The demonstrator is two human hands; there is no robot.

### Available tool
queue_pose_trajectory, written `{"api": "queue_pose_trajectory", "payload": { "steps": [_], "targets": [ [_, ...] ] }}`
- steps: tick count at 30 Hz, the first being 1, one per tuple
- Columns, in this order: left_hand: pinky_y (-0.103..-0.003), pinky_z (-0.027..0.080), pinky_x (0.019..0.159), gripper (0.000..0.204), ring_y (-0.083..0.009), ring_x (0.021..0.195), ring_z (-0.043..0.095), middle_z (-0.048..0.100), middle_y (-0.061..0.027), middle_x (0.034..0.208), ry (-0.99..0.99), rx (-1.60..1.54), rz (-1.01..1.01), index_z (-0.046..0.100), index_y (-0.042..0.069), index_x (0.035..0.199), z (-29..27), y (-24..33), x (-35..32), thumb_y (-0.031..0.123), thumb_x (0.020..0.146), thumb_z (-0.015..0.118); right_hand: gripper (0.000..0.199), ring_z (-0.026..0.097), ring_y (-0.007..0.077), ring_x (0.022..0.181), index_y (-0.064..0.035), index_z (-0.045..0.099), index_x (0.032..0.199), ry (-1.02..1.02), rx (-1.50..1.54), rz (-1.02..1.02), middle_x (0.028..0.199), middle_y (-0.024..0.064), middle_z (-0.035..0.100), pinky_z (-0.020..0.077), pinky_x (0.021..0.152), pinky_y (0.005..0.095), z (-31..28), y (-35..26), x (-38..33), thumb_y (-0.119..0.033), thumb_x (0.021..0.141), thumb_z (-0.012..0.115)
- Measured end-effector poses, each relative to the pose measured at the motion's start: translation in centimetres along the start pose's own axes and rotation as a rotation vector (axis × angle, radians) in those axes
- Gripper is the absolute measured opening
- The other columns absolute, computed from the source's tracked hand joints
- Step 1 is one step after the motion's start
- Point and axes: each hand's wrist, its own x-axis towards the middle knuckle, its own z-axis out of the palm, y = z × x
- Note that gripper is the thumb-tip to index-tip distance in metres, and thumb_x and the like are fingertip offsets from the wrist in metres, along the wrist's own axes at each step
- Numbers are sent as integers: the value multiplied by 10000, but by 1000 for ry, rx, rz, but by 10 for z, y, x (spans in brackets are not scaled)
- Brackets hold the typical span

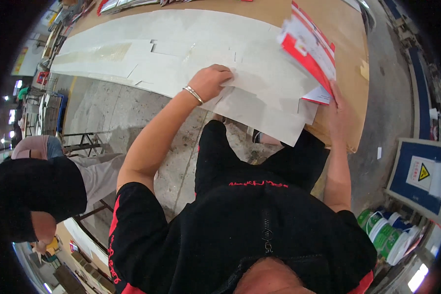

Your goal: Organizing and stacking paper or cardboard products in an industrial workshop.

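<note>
1. A long overlapped row of white sheets [181, 49] already covers the brown table [345, 59].
2. The left hand [210, 81], fingers curled together, presses flat on the near sheets and grips nothing.
3. The right hand [339, 110] pinches a red-and-white stack of flat cartons [308, 51], lifted at the right; judging by this, more remains.
</note>
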Motion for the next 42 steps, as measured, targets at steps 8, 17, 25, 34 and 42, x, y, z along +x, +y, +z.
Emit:
{"api": "queue_pose_trajectory", "payload": {
  "steps": [8,17,25,34,42],
  "targets": [
    [-315,499,741,198,-258,836,616,650,-102,896,-18,-748,-248,702,47,909,15,-22,0,103,721,726,547,452,274,1260,-169,477,1339,-135,-209,-61,1329,99,511,335,1071,358,-1,17,-13,76,853,427],
    [-370,470,629,122,-244,788,584,584,-30,792,372,61,-282,696,102,814,47,5,32,200,763,643,536,397,318,1294,-148,398,1395,-86,-257,60,1395,140,431,308,1078,399,5,14,-17,-19,875,421],
    [-560,74,1107,774,-284,1414,120,241,-131,1495,-82,216,-235,260,115,1446,47,19,36,569,857,473,586,237,261,1388,-175,334,1428,-551,-674,-393,1493,28,299,161,1116,518,68,-35,-7,-356,900,511],
    [-574,44,1107,821,-230,1379,248,409,-57,1413,-326,474,-159,261,173,1446,-31,-17,-25,536,789,594,582,249,248,1379,-219,362,1414,-539,-649,-402,1484,7,312,161,1110,541,69,-28,-4,-498,908,436],
    [-446,355,1010,667,-262,1105,547,628,-111,1112,103,-41,-389,447,91,1334,-23,-45,-12,299,763,723,577,230,243,1388,-214,352,1421,-545,-641,-375,1496,4,290,136,1121,527,71,-28,-4,-491,919,420]
  ]
}}
